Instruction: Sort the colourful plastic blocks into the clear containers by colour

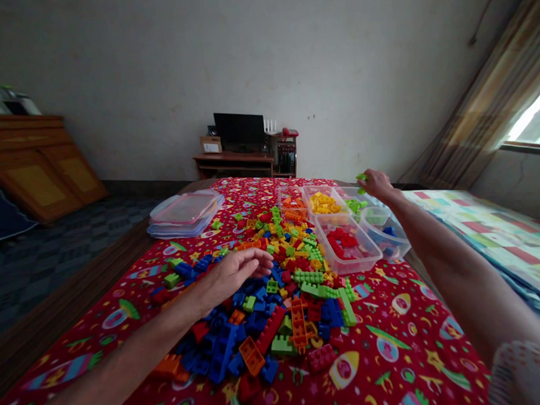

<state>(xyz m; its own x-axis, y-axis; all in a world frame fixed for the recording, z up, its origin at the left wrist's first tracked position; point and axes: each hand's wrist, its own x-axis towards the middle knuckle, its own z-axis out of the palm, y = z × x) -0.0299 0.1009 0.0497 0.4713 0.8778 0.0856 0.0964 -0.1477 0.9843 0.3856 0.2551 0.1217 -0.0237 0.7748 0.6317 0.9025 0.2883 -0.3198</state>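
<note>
My right hand (378, 183) is closed on light green toy building bricks (362, 177), held up above the far right tubs. Below it, a clear tub holds green bricks (355, 206). Over the middle of a large mixed pile of toy bricks (259, 304), my left hand (249, 264) hovers with loosely bent fingers apart and nothing visible in them. The pile mixes blue, red, orange, yellow and green pieces. Other clear tubs hold yellow bricks (324, 204), orange bricks (293, 210), red bricks (343, 241) and a few blue bricks (389, 232).
A stack of clear plastic lids (185, 212) lies at the table's left side. The red patterned cloth (384, 364) covers the table. Beyond stands a desk with a monitor (240, 130). A bed (485, 223) is on the right, a wooden cabinet (36, 165) on the left.
</note>
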